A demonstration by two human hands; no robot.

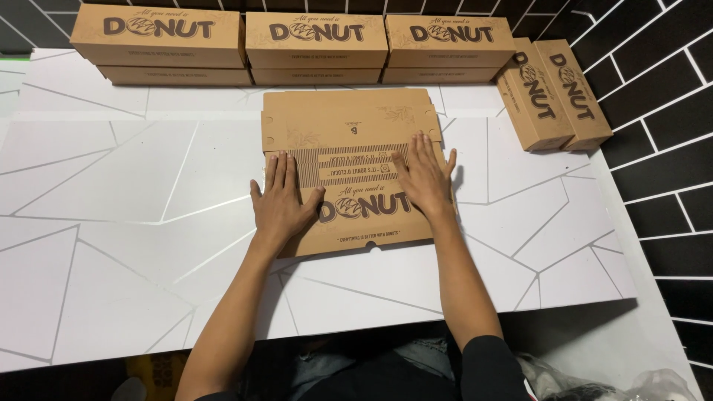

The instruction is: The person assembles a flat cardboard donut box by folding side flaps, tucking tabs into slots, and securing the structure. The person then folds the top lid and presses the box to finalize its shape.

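While the flat brown carton (349, 160) lies on the white table (119, 186), both hands press spread-fingered on it: left hand (281, 204), right hand (425, 177)

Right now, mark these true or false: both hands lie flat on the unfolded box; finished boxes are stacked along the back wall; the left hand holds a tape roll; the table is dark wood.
1. Both the left hand and right hand lie flat on the flat brown box: true.
2. Closed boxes are stacked along the back wall: true.
3. The left hand holds a tape roll: false, it holds nothing.
4. The table is dark wood: false, it is white with thin lines.
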